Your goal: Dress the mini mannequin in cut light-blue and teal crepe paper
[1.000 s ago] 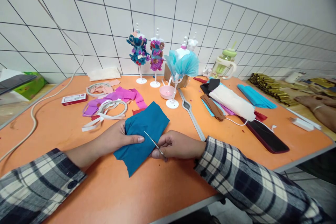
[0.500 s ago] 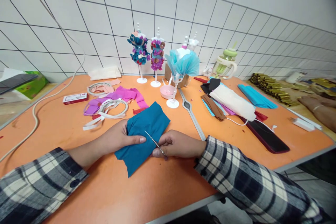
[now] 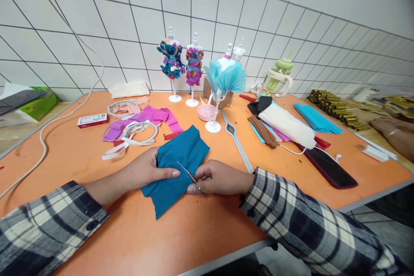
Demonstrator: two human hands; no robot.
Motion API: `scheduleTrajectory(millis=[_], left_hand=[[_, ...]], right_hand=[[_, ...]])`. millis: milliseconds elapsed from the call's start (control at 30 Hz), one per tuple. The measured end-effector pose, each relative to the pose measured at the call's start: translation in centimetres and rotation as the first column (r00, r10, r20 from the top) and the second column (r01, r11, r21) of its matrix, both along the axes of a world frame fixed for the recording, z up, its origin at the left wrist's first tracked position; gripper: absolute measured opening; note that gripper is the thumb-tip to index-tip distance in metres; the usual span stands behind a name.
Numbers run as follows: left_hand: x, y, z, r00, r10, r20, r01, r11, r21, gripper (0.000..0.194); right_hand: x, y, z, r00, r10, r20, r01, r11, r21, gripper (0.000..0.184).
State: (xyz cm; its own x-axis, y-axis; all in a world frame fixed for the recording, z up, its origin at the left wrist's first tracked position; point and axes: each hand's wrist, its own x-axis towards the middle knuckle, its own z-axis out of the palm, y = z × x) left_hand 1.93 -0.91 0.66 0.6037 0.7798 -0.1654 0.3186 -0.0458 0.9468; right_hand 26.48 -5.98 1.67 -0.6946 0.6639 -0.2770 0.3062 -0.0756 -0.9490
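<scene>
A folded piece of dark teal crepe paper (image 3: 186, 148) is pinched at its left side by my left hand (image 3: 152, 169), thumb on top and fingers underneath. My right hand (image 3: 215, 177) grips a small pair of metal scissors (image 3: 186, 170) by the handles. Their slim blades point up and left across the middle of the paper, close to my left thumb. The lower end of the paper has a ragged edge and hangs a little above the orange table. My right fingers partly cover the scissor handles.
Small mannequins, one in light blue ruffles (image 3: 230, 76), stand behind a pink bowl (image 3: 207, 113). Tape rolls (image 3: 140, 133) and purple paper (image 3: 155, 115) lie left. A phone (image 3: 326, 167), white bundle (image 3: 286, 125) and green-lidded bottle (image 3: 278, 78) are right. Another person's arm (image 3: 393, 133) rests far right.
The scissor blades have shifted very slightly, and the paper's lower tip has moved a little left. Both hands stay in nearly the same place.
</scene>
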Motion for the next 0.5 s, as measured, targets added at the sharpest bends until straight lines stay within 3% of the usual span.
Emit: scheduleTrajectory(millis=[500], left_hand=[[0.14, -0.28, -0.01, 1.000, 0.017, -0.005, -0.017, 1.000, 0.017, 0.040]], right_hand=[[-0.20, -0.11, -0.03, 1.000, -0.018, -0.009, 0.018, 0.999, 0.028, 0.056]])
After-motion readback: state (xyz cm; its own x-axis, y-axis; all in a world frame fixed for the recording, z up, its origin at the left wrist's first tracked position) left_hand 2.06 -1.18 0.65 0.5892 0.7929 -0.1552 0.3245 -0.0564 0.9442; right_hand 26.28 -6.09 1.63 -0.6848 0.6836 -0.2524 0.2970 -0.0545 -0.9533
